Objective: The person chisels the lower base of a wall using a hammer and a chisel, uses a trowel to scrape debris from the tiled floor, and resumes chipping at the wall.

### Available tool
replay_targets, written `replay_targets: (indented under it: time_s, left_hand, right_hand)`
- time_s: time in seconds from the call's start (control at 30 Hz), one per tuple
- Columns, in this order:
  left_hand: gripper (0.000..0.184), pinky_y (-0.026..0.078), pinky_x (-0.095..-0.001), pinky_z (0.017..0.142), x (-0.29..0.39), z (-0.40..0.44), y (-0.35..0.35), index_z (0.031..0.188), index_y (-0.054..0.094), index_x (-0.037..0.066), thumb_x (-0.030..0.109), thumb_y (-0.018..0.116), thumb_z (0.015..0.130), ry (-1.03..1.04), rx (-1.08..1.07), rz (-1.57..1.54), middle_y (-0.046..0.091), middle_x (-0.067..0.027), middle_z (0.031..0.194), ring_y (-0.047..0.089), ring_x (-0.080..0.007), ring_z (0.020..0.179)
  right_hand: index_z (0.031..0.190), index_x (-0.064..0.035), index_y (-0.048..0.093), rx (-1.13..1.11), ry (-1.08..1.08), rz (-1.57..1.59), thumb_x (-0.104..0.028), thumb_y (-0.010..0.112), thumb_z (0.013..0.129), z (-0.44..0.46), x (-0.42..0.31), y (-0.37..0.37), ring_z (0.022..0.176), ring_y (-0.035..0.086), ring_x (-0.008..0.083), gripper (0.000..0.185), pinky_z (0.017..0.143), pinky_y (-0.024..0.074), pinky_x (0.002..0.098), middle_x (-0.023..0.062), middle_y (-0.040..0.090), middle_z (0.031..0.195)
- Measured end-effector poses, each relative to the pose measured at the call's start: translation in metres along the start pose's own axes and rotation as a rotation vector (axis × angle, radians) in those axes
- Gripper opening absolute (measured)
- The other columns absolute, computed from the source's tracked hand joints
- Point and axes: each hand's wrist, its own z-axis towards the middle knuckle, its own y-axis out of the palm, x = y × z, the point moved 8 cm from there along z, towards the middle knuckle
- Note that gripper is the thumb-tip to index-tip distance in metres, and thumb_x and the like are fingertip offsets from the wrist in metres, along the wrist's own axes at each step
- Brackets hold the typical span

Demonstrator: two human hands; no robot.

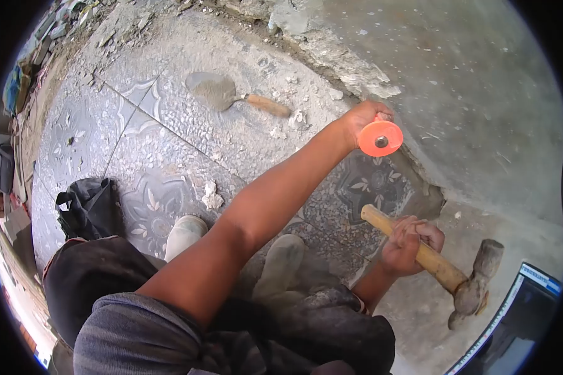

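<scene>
My left hand is closed round a chisel whose round orange hand guard and metal striking end face up; its tip is hidden below, beside the broken wall edge. Lower right, my right hand grips the wooden handle of a hammer, its heavy metal head pointing to the right, away from the chisel. A trowel with a wooden handle lies on the patterned tiles beyond my left forearm, among dust and chips.
A black plastic bag lies on the tiles at the left, near my knee. My shoes rest on the floor. Rubble is piled at the upper left. A dark panel with a printed edge stands at the lower right.
</scene>
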Motion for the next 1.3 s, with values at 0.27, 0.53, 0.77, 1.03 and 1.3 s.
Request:
replay_targets:
  time_s: [0.27, 0.53, 0.77, 1.03, 1.3]
  left_hand:
    - [0.027, 0.041, -0.0280, 0.045, 0.003, 0.003, 0.000, 0.063, 0.044, 0.012, 0.007, 0.047, 0.088, 0.021, 0.123, 0.079, 0.040, 0.0030, 0.053, 0.040, -0.0110, 0.043]
    - [0.027, 0.040, -0.0277, 0.044, 0.003, 0.015, -0.003, 0.062, 0.041, 0.012, 0.006, 0.045, 0.088, -0.056, 0.068, -0.034, 0.040, 0.0025, 0.053, 0.038, -0.0107, 0.043]
    - [0.029, 0.039, -0.0271, 0.044, 0.007, 0.016, -0.005, 0.061, 0.040, 0.013, 0.008, 0.046, 0.089, -0.013, 0.064, 0.002, 0.039, 0.0027, 0.053, 0.038, -0.0113, 0.042]
    - [0.027, 0.040, -0.0267, 0.045, 0.002, 0.006, 0.012, 0.061, 0.040, 0.013, 0.006, 0.046, 0.087, 0.090, 0.234, 0.114, 0.039, 0.0027, 0.053, 0.038, -0.0112, 0.043]
    - [0.025, 0.043, -0.0301, 0.045, 0.009, 0.027, -0.012, 0.062, 0.042, 0.012, 0.009, 0.046, 0.086, 0.014, 0.137, -0.003, 0.042, 0.0015, 0.053, 0.041, -0.0135, 0.043]
  right_hand:
    - [0.079, -0.0038, 0.056, -0.161, 0.500, -0.636, -0.001, 0.061, 0.077, -0.032, 0.090, -0.019, 0.048, 0.048, 0.0106, 0.006, 0.046, 0.0392, 0.0281, 0.0043, 0.052, 0.062]
    - [0.084, -0.0002, 0.054, -0.140, -0.051, -0.285, 0.001, 0.055, 0.077, -0.015, 0.063, -0.001, 0.048, 0.049, 0.0133, 0.007, 0.048, 0.0423, 0.0283, 0.0064, 0.054, 0.064]
    - [0.086, -0.0014, 0.053, -0.059, 0.305, -0.173, 0.002, 0.049, 0.080, -0.010, 0.037, -0.007, 0.045, 0.045, 0.0139, 0.008, 0.046, 0.0417, 0.0306, 0.0054, 0.049, 0.062]
    - [0.077, -0.0038, 0.056, -0.246, 0.275, -0.690, 0.002, 0.056, 0.075, -0.027, 0.110, -0.029, 0.051, 0.049, 0.0150, 0.006, 0.052, 0.0428, 0.0305, 0.0027, 0.053, 0.067]
    - [0.090, 0.0032, 0.048, -0.025, -0.251, -0.085, 0.006, 0.048, 0.075, 0.007, -0.007, -0.006, 0.046, 0.046, 0.0111, 0.015, 0.042, 0.0389, 0.0257, 0.0068, 0.050, 0.059]
